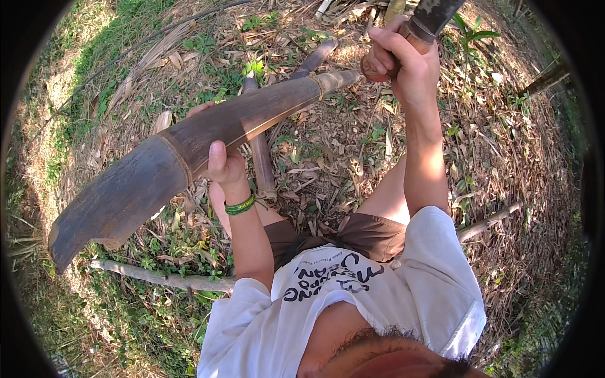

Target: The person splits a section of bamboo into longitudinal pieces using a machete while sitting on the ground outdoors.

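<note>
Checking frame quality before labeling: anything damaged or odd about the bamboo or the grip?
The bamboo pole in the left hand has a jagged, open near end, apparently split. The right hand grips a tool handle cut off by the frame edge.

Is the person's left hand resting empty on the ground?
No, the left hand grips a thick dark bamboo section held up off the leaf-strewn ground.

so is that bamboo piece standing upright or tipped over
Tipped: the bamboo piece lies nearly level, slanting, held off the ground by the left hand; its split end points lower left.
</note>
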Demonstrator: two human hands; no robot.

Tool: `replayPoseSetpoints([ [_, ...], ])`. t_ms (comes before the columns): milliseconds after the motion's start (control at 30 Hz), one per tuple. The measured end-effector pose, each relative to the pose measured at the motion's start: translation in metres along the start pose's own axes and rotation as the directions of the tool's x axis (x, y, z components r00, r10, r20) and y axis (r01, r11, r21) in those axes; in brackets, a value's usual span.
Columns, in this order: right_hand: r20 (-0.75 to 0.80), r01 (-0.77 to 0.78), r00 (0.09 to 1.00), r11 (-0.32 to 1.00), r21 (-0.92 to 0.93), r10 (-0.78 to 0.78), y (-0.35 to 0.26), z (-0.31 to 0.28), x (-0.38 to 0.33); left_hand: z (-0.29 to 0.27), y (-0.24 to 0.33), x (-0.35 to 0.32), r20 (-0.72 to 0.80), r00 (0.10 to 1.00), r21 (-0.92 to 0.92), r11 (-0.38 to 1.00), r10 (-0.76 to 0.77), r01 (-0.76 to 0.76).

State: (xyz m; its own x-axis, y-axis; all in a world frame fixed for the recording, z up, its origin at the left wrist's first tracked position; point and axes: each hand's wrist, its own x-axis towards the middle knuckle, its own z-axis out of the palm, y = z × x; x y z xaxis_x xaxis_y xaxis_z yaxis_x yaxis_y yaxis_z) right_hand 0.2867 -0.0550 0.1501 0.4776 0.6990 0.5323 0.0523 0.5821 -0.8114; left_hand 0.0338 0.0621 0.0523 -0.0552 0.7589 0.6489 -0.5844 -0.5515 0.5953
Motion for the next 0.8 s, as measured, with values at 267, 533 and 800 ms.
replayPoseSetpoints([
  [267, 0.074, -0.897, 0.441, 0.441, 0.028, 0.894, 0.244, -0.055, -0.133, -0.009, -0.013, -0.009, -0.017, 1.0, -0.099, 0.995, -0.015, 0.014],
  [533, -0.178, -0.693, 0.695, 0.584, -0.422, 0.696, 0.224, -0.036, -0.12, -0.024, -0.009, -0.008, -0.095, 0.993, -0.021, 0.997, -0.071, 0.07],
  [800, -0.169, -0.041, 0.985, 0.99, -0.135, 0.017, 0.03, -0.01, -0.008, -0.029, -0.004, -0.005, -0.12, 0.989, -0.024, 0.997, -0.082, 0.08],
])
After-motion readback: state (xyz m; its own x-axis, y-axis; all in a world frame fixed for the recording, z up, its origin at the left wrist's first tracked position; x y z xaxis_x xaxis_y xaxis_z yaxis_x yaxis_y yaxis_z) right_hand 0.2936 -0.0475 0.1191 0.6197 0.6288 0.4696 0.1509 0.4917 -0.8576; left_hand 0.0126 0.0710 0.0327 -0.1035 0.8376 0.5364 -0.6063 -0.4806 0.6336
